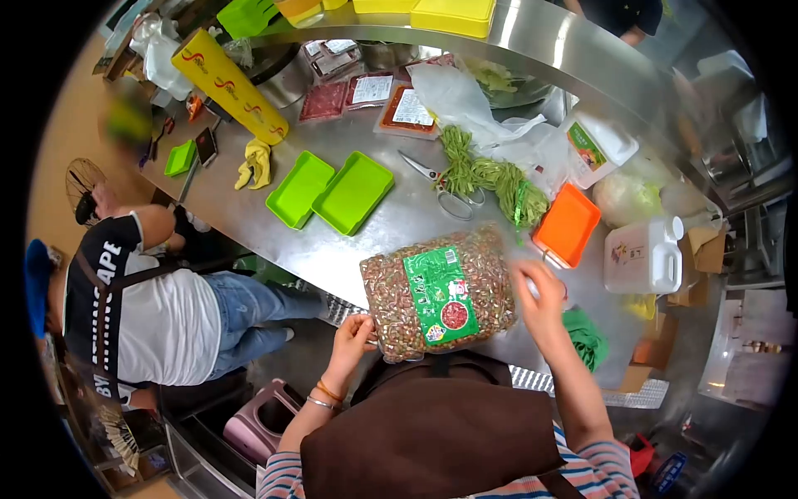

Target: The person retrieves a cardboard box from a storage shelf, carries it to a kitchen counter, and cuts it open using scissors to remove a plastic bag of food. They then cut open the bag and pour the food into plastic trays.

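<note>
A large clear bag of mottled red-brown, bean-like pieces with a green label lies at the table's front edge, close to my apron. My left hand pinches its lower left corner. At the bag's right edge is my right hand, its fingers curled around a small whitish thing that is too blurred to name. Scissors with open blades lie beyond the bag, beside bundles of green stalks. An orange tray sits just past my right hand, and a crumpled green cloth or net is beside that forearm.
Two lime-green trays stand left of centre on the steel table. Behind are a yellow cloth, a yellow roll box and sealed red packs. White jugs stand right. A co-worker bends at the left.
</note>
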Motion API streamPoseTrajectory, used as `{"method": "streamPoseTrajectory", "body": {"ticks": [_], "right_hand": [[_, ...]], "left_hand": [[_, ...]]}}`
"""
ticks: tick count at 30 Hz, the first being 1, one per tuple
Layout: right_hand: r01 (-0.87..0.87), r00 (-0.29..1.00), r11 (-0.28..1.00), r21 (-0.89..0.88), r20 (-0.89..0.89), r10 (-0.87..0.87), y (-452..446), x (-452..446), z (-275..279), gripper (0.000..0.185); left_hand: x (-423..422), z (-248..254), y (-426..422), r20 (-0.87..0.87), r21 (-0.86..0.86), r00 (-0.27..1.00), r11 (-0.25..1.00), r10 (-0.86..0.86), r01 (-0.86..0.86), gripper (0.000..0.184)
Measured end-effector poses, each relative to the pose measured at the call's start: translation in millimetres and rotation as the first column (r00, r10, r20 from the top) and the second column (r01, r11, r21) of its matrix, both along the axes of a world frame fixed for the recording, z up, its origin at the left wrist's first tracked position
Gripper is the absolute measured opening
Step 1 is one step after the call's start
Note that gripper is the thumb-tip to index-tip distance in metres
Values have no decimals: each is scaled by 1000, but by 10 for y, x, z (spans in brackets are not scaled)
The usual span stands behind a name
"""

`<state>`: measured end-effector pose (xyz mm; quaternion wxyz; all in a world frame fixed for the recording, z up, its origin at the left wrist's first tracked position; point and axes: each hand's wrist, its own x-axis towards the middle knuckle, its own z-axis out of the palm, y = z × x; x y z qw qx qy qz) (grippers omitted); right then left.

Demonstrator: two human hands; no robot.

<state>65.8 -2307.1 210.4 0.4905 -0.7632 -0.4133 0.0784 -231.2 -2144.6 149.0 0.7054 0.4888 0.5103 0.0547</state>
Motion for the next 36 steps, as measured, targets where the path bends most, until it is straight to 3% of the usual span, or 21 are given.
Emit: {"method": "streamPoseTrajectory", "body": {"ticks": [1, 3, 5, 6, 8, 12, 14, 15, 16, 17, 18, 19, 20, 22, 23, 24, 28, 30, 32, 34, 36], "right_hand": [[-64, 996, 998, -21, 57, 65, 346, 80, 41, 14], [-91, 919, 947, -307, 340, 198, 913, 301, -273, 17], [27, 873, 649, -760, 334, 354, 1380, 452, -524, 20], [30, 866, 651, -759, 345, 362, 1516, 497, -639, 20], [198, 807, 600, -775, 477, 349, 1737, 559, -826, 19], [255, 778, 675, -692, 562, 282, 1875, 612, -818, 19], [29, 906, 510, -860, 238, 350, 1870, 579, -424, 21], [-16, 929, 506, -862, 175, 327, 1871, 657, -467, 36], [-19, 923, 508, -861, 180, 341, 1835, 718, -417, 36], [-210, 955, 592, -778, -34, 295, 1779, 781, -361, 41], [-370, 929, 670, -643, -257, 267, 1744, 791, -269, 46], [-469, 848, 629, -621, -516, 122, 1770, 708, 15, 51], [-476, 846, 623, -621, -516, 131, 1717, 737, 33, 51], [-628, 532, 709, -320, -842, 91, 1511, 751, 84, 50], [-565, 476, 799, -205, -872, 112, 1308, 645, 149, 53], [-485, 420, 869, -92, -897, 140, 1079, 472, 317, 56], [-356, 362, 928, 105, -901, 241, 352, 35, 396, 63], [-364, 327, 905, 221, -879, 346, 13, -68, 367, 62], [-349, 336, 909, 228, -875, 349, -348, -202, 278, 57], [-384, 368, 917, 105, -894, 256, -642, -382, 279, 50], [-404, 386, 914, -26, -911, 144, -867, -654, 362, 44]], "left_hand": [[9, -30, -80, 0, 46, 999, 998, 47, -47, 29], [1, -82, -186, -17, 176, 995, 979, 103, -98, 30], [-114, -213, -222, -7, 133, 996, 987, 91, -89, 30], [-157, -270, -232, -5, 90, 998, 994, 69, -68, 31], [-194, -304, -285, 27, 72, 999, 997, 36, -38, 31], [-174, -391, -389, 102, -78, 976, 979, 194, -186, 27], [-168, -382, -362, 111, -147, 968, 967, 226, -209, 26], [-166, -346, -366, 138, -139, 963, 967, 231, -212, 25], [-160, -325, -386, 162, -134, 958, 967, 236, -216, 24], [-174, -351, -394, 167, -134, 954, 964, 249, -229, 24], [-204, -410, -393, 158, -128, 960, 969, 232, -212, 20], [-207, -468, -404, 149, -122, 966, 973, 213, -196, 17], [-199, -523, -423, 149, -123, 963, 971, 224, -207, 17], [-186, -542, -412, 166, -73, 968, 982, 187, -177, 13], [-153, -507, -429, 79, 70, 987, 987, 138, -143, 14], [-131, -533, -414, 75, 68, 987, 986, 144, -150, 14], [56, -625, -352, -25, 354, 977, 916, 210, -188, 18], [224, -728, -206, 82, 435, 977, 875, 199, -215, 17], [378, -764, -130, 29, 569, 994, 816, 101, -100, 15], [442, -692, -145, -23, 691, 1000, 722, -6, 20, 12], [398, -609, -125, 3, 706, 996, 706, -92, 64, 11]]}}
